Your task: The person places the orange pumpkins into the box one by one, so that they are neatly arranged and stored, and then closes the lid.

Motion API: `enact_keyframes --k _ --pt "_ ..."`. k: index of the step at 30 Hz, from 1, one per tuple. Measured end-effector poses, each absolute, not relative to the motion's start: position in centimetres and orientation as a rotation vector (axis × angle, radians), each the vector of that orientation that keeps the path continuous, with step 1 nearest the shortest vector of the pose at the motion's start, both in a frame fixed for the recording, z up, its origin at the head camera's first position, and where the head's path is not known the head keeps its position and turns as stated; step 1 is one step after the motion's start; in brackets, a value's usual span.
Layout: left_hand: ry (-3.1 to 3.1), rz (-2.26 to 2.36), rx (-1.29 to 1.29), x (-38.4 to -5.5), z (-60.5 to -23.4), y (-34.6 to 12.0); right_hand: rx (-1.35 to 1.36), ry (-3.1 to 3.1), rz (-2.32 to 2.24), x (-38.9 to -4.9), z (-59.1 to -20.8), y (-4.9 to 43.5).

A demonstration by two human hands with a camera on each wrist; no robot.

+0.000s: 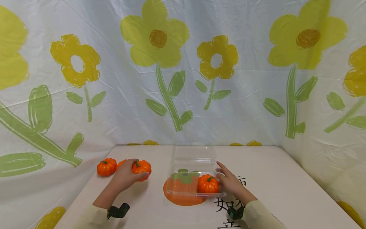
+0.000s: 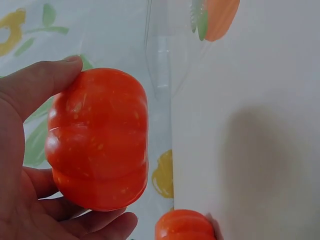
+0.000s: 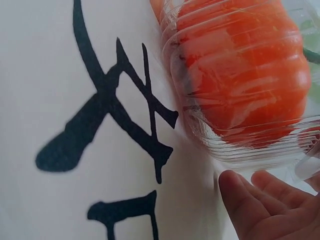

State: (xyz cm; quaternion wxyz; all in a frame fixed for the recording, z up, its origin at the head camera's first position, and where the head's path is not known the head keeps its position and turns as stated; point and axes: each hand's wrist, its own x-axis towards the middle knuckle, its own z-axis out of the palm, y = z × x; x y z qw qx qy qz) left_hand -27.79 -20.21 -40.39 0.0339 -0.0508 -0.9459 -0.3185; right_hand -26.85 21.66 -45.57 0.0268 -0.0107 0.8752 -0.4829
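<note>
My left hand (image 1: 127, 174) grips a small orange toy pumpkin (image 1: 142, 169) with a green stem, thumb on one side and fingers on the other. In the left wrist view this pumpkin (image 2: 100, 140) is held off the table, and a shadow falls on the white surface. A clear plastic clamshell box (image 1: 183, 190) stands with its lid up in the middle. Inside its right end sits another pumpkin (image 1: 208, 183). My right hand (image 1: 231, 183) is at the box's right side, fingers extended; whether the fingertips (image 3: 232, 182) touch the wall I cannot tell.
Left of my left hand lies one more pumpkin (image 1: 106, 167), and a further one (image 1: 121, 164) is partly hidden behind that hand. The white table mat (image 1: 257, 165) bears a printed orange fruit and black characters. A flowered curtain (image 1: 183, 79) encloses the back and sides.
</note>
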Motion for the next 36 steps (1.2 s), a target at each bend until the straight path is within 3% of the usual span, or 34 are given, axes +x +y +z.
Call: enact_keyframes --k 36 --pt "-2.888 -1.070 -0.328 -27.5 -39.6 -13.4 -0.023 2.738 -1.441 -26.7 -45.1 21.4"
